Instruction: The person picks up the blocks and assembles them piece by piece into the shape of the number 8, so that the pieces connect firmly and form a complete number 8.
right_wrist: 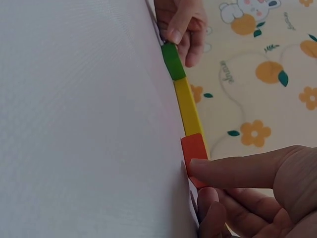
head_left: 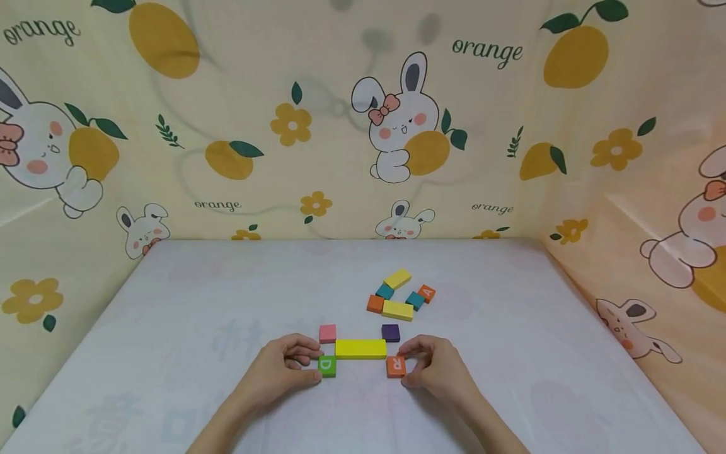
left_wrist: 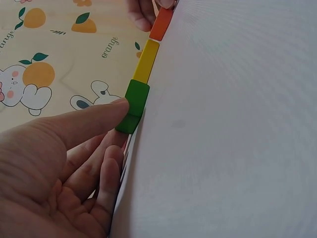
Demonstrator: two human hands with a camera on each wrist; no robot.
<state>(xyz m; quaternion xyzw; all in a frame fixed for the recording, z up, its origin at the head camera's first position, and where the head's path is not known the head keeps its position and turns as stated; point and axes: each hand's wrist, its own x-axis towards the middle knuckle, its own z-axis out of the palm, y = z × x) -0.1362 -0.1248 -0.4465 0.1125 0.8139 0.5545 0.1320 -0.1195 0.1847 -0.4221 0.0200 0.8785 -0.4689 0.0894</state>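
My left hand [head_left: 286, 364] pinches a green block [head_left: 327, 366] marked D between thumb and fingers, at the near left corner of a long yellow block [head_left: 360, 349]. At its near right corner, an orange block [head_left: 396, 367] marked R is pinched by my right hand [head_left: 437, 366]. A pink block [head_left: 327, 333] sits by the far left corner and a dark purple block [head_left: 391, 333] by the far right one. In the left wrist view my thumb lies against the green block [left_wrist: 132, 106]; in the right wrist view my other thumb presses the orange block [right_wrist: 194, 153].
Behind the yellow block lies a loose group: two pale yellow blocks [head_left: 398, 310], two teal blocks [head_left: 415, 301], an orange block [head_left: 375, 304] and another orange block [head_left: 426, 293] marked A. A white cloth covers the table [head_left: 227, 284]; a rabbit-and-orange printed curtain [head_left: 317, 63] stands at back and sides.
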